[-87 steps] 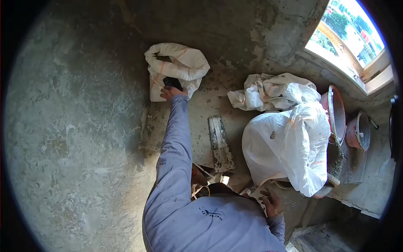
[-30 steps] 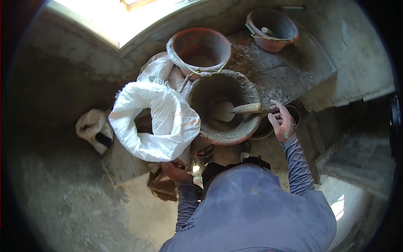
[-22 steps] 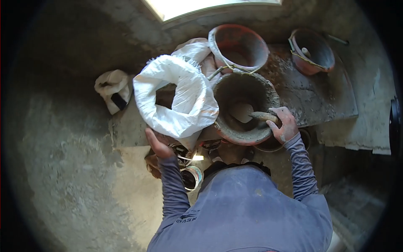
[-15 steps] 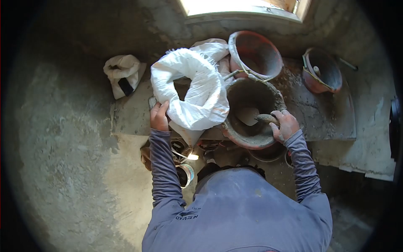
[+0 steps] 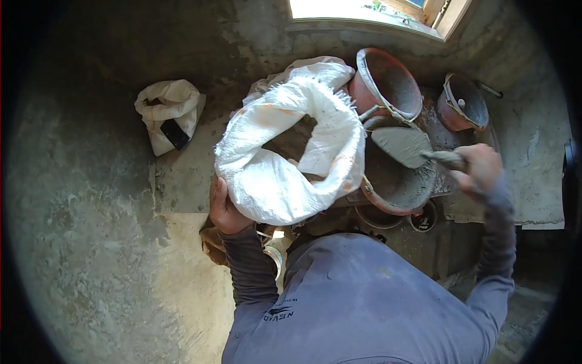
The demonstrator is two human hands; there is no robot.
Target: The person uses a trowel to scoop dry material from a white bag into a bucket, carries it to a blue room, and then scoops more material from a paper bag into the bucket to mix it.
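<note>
My left hand [image 5: 227,209] is against the lower left side of a white woven sack [image 5: 273,188], its fingers partly hidden by the sack. The sack's rolled mouth is open, and its inside looks dark. In my right hand [image 5: 481,167] is the handle of a trowel [image 5: 400,145], with the fingers wrapped round it. The broad grey blade is over a mortar-crusted bucket [image 5: 394,203] that stands to the right of the sack.
Behind the bucket stands a reddish bucket [image 5: 418,100], with a smaller one [image 5: 445,112] farther right. A small white sack [image 5: 160,136] with a black phone [image 5: 174,134] on it is at the left. A window [image 5: 364,12] is above.
My right hand has lifted the trowel out of the bucket and moved right. The white sack appears larger and tilted, with my left hand still at its side. The view has shifted slightly.
</note>
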